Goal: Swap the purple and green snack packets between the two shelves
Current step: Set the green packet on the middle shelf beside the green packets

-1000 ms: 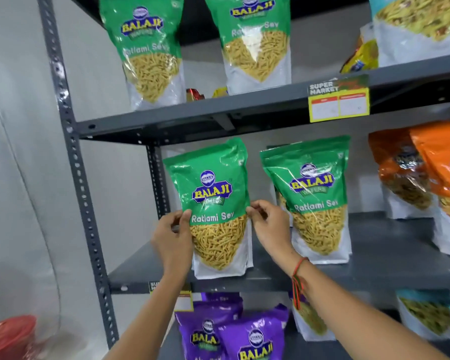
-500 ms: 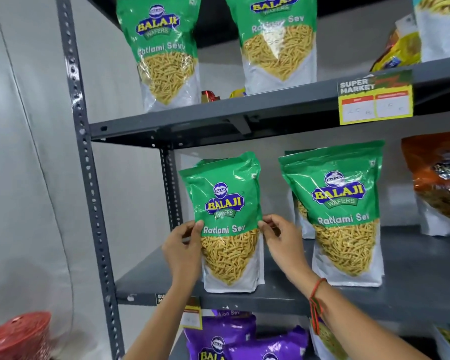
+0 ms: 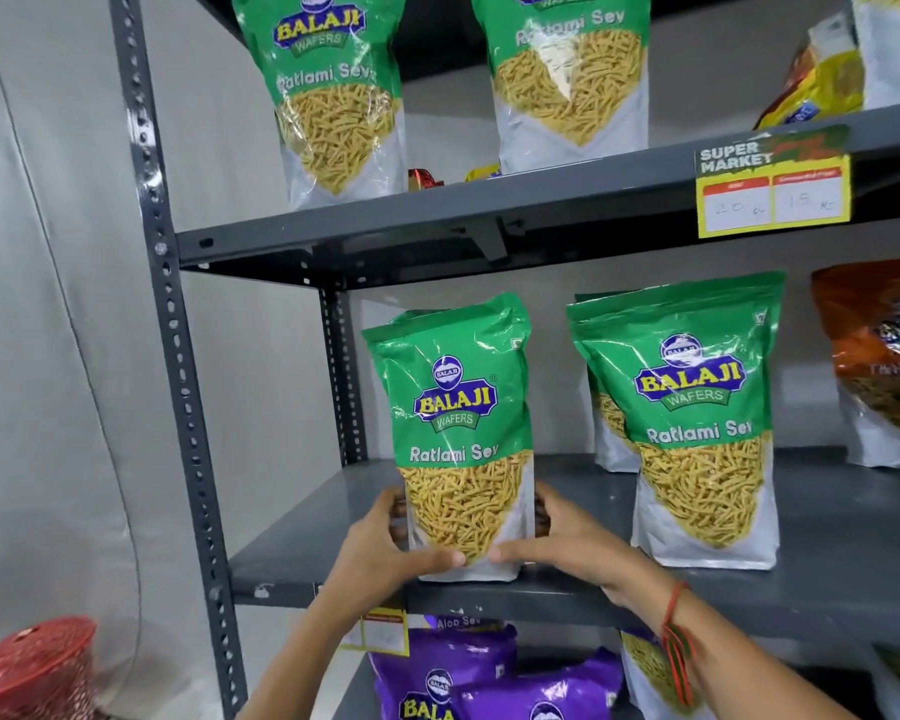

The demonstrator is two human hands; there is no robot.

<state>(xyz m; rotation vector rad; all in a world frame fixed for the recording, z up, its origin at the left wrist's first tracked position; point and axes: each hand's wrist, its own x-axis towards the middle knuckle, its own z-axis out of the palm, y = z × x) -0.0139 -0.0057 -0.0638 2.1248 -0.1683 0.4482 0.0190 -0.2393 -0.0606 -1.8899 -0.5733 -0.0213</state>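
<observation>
Moved: both hands slid down from mid-height to the base | Item: green snack packet (image 3: pixel 458 433), upright at middle shelf (image 3: pixel 292 569) front | Hold: left hand (image 3: pixel 385 545), right hand (image 3: pixel 567 543) clasp its lower corners | Handling: light, crinkly, slippery film, brittle contents; I'd lift by the base.

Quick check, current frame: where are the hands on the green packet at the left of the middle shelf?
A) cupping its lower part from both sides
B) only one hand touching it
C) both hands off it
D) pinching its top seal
A: the left hand and right hand wrap the lower sides of the green packet, thumbs across its front near the base, on the middle shelf.
</observation>
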